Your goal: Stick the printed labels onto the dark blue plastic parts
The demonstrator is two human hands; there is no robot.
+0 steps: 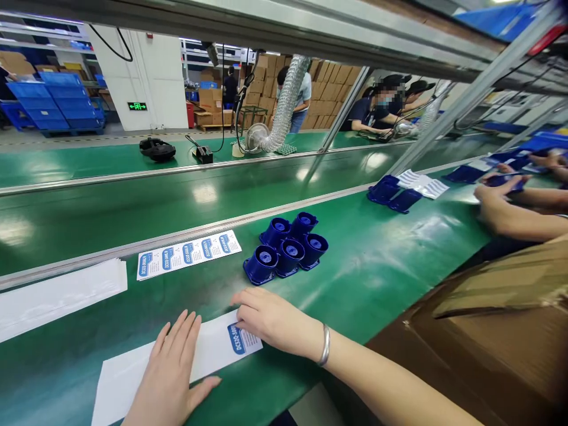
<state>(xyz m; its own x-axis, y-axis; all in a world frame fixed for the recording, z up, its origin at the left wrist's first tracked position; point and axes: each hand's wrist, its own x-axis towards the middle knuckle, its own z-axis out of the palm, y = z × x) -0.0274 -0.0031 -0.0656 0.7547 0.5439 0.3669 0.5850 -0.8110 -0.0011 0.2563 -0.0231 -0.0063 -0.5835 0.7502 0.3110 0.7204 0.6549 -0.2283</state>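
Observation:
A white label sheet [212,349] lies at a slant on the green work surface in front of me. One blue-and-white printed label [239,341] shows at its right end. My left hand [174,361] rests flat on the middle of the sheet, fingers spread. Over the printed label my right hand [261,316] is bent, its thumb and index fingertips close together at the label's upper edge. Whether a label edge is between those fingertips is hidden. Beyond my right hand stand several dark blue round plastic housings [291,254] in a tight group.
A strip of printed labels [189,255] and a stack of blank white sheets [62,293] lie along the metal rail. More blue housings [385,190] with label sheets [423,183] sit farther right, near a co-worker's hands [501,198]. A cardboard box [501,331] stands at right.

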